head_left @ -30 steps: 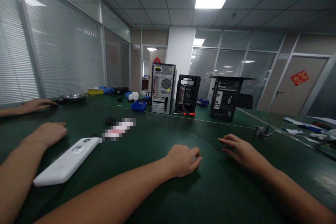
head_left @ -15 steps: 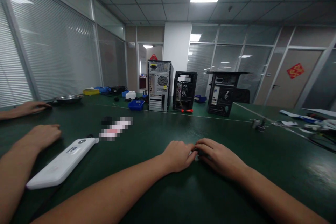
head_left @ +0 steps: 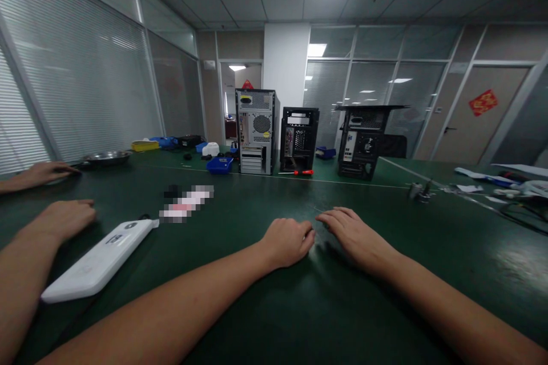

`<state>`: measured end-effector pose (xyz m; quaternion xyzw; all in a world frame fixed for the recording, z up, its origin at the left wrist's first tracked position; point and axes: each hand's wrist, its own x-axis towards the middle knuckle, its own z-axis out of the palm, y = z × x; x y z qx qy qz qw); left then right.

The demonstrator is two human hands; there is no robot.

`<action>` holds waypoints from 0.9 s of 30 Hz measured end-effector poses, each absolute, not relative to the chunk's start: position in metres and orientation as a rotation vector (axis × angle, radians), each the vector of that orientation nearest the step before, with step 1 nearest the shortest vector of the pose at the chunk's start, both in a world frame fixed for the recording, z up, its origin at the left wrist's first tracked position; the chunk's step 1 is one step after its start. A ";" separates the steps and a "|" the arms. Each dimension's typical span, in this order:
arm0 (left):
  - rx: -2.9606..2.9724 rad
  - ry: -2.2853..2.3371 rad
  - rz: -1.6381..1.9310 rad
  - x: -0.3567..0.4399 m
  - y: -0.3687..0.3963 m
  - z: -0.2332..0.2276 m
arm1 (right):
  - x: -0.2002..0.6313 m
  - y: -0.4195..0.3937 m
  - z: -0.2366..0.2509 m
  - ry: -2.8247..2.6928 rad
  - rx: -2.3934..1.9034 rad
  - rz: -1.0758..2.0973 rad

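- Two hands of the wearer rest near the middle of the green surface [head_left: 428, 251], towards its near edge. The left hand [head_left: 287, 241] and the right hand [head_left: 356, 235] lie just beside each other, with a narrow gap between the fingertips.
- Left grip: loosely clenched, knuckles up, on the surface. It cannot be told whether anything small is enclosed.
- Right grip: released, palm down and fingers spread flat, grasping nothing visible.
- Change: a second ago the right hand lay well apart to the right. Half a second ago the two hands were touching. Now they have parted slightly and the view has tipped a little.
- Judgement: the brief meeting could be a small item passing between the hands, but no such item shows in the gap.
- Nearest loose thing: a white device [head_left: 97, 262] near the left edge, well apart from both hands.
- A co-worker's hand [head_left: 65, 219] rests beside the device, and a second one [head_left: 46, 171] lies farther back by a metal dish [head_left: 105, 157].
- Far edge: three computer cases [head_left: 256, 131], with a red-handled screwdriver [head_left: 299, 172] and a blue bin [head_left: 219, 165] at their feet.
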<state>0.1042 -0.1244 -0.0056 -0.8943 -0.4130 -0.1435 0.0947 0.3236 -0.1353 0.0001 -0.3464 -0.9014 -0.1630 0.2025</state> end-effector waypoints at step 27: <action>-2.742 -1.133 -0.367 0.103 -0.130 0.000 | 0.413 -0.092 -0.005 -2.188 -1.528 -0.205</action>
